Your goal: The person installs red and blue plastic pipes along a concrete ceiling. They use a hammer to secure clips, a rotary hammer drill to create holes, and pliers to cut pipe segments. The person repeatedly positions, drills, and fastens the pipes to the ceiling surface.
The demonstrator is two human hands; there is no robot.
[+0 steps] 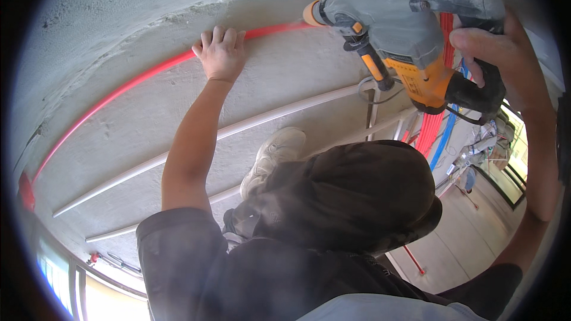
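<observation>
My right hand (491, 50) grips the rear handle of a large grey and orange rotary hammer drill (404, 30). Its orange-tipped chuck (312, 13) points left, at the blurred right end of a long red pipe (140, 77) that runs along the grey concrete surface. I cannot make out a bit. My left hand (221, 53) is bent over this pipe, a short way left of the chuck, its fingers curled and pressed close to the concrete. A black and orange side handle (375, 68) juts from the drill, with no hand on it.
White pipes (285, 110) cross the concrete. Red cables (431, 131) and blue cables (445, 137) run in bundles beyond the drill. A dark rounded cloth shape (357, 196) and a light shoe (276, 154) fill the middle. Cluttered items (482, 148) and windows show at the rim.
</observation>
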